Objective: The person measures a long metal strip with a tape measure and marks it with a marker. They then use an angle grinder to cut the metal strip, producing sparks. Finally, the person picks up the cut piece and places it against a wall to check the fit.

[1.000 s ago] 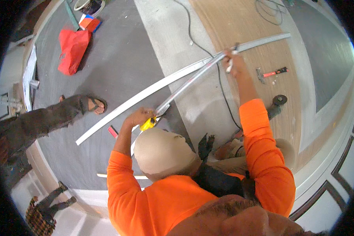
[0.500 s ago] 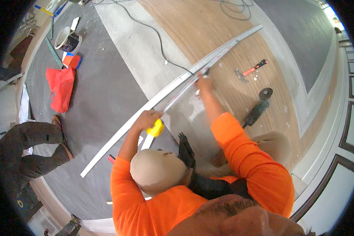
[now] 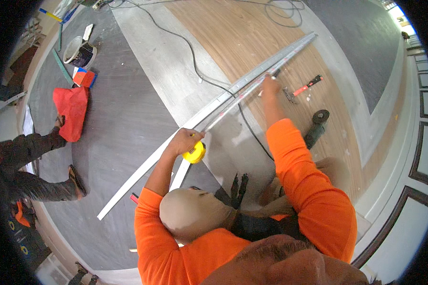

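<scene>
My left hand (image 3: 183, 142) is closed around a yellow tape measure (image 3: 195, 153) above the floor. Two long pale metal profiles lie diagonally: one long profile (image 3: 138, 177) reaches from lower left to upper right, and a second profile (image 3: 179, 174) passes under my left hand beside it. A thin strip with reddish marks runs from the tape measure along the second profile; whether it is the blade, I cannot tell. Farther up the profiles, my right hand (image 3: 271, 86) is closed, with a small dark object at its fingers too blurred to name.
A hammer (image 3: 301, 90) and an angle grinder (image 3: 315, 134) lie to the right. A dark cable (image 3: 193, 54) crosses the profiles. At left are a red bag (image 3: 71, 114), a bucket (image 3: 82, 53) and another person's legs (image 3: 43, 185). A white panelled wall (image 3: 399, 237) stands at right.
My right hand has moved up and right along the profiles. The left hand, with the tape measure, has shifted slightly right and up. The other person's legs have moved, one foot now by the bag.
</scene>
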Available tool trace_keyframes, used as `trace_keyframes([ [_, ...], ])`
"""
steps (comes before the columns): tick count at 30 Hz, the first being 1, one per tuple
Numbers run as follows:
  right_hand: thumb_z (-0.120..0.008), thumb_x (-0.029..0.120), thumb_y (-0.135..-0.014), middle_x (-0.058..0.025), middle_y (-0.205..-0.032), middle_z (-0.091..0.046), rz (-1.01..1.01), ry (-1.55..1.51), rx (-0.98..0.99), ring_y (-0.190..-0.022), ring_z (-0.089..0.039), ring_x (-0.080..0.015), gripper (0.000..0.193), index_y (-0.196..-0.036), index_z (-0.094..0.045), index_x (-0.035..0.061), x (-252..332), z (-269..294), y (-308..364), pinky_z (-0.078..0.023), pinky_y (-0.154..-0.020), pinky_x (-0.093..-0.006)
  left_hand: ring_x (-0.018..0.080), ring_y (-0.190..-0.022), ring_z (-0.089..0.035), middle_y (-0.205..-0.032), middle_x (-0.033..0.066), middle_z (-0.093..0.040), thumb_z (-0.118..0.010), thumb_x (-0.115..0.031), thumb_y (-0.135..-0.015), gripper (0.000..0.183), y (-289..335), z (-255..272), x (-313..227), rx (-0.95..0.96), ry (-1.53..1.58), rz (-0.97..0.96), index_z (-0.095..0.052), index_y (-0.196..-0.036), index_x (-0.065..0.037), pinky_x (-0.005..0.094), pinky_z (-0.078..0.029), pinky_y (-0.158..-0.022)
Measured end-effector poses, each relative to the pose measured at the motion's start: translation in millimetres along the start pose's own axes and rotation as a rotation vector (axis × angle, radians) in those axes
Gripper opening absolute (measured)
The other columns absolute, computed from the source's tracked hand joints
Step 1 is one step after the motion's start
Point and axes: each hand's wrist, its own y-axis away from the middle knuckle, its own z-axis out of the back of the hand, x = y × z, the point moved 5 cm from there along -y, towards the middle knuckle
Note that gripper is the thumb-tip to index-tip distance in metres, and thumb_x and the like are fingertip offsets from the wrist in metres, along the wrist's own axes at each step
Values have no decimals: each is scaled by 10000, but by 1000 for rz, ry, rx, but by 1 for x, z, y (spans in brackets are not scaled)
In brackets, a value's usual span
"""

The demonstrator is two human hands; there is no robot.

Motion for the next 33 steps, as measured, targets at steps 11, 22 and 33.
trace_keyframes([
  [11,-679,194,-912,-121,-767,-661,-188,-448,63,-591,-620,-201,257,-904,-650,-60,23,29,-44,-468,-485,-346,171,-650,-638,-730,93,-698,-657,-430,-897,406,26,7,23,7,-2,38,-770,-959,-46,345,-520,-650],
  [22,-666,236,-931,-148,-791,-678,-225,-336,199,-573,-623,-222,309,-892,-663,-70,21,8,-13,-482,-531,-355,194,-588,-643,-663,115,-676,-671,-399,-894,391,38,23,44,-82,-15,145,-764,-915,-20,346,-518,-611],
  [33,-485,179,-996,-162,-907,-688,7,-448,492,-710,-680,-228,281,-1185,-588,-1,32,0,72,-541,-546,-346,292,-659,-716,-745,175,-708,-596,-598,-905,582,-7,12,109,-174,-94,138,-744,-1067,-59,409,-567,-661],
])
